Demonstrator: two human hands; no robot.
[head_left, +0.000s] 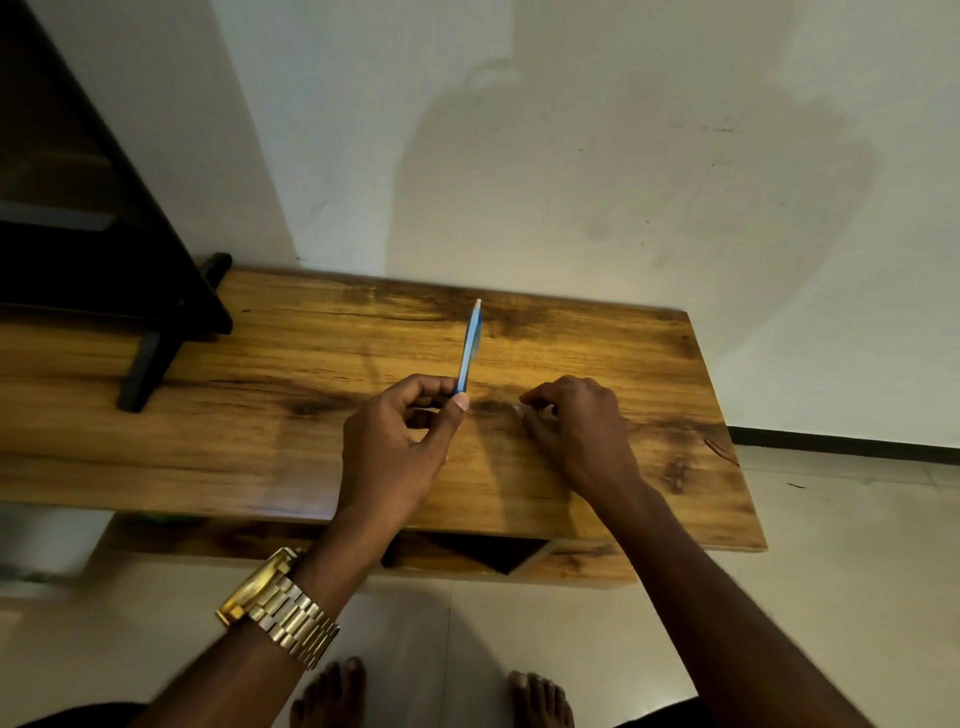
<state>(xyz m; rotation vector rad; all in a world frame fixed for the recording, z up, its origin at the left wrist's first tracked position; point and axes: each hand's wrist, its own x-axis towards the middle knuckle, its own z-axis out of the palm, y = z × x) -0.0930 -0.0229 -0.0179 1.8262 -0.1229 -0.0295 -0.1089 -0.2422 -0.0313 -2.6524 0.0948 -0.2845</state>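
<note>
Over the wooden table (249, 447), right of a black television (78, 244), the left hand (395, 441) pinches a blue card (471, 345) upright by its lower end. The right hand (576, 426) curls nearby on the tabletop; whether it holds anything is unclear.

A long wooden bench (260, 415) with amber grain and dark knots stood against a pale, plain wall (571, 104). A broad, soft shadow (649, 176) lay on the wall above the bench. At the left a black stand (104, 260) rested on the bench top on a flat dark foot (143, 374). Under the top an open compartment (483, 553) showed dark. The floor (831, 545) was light tile, and a dark skirting strip (841, 442) ran along the wall's base at the right.
</note>
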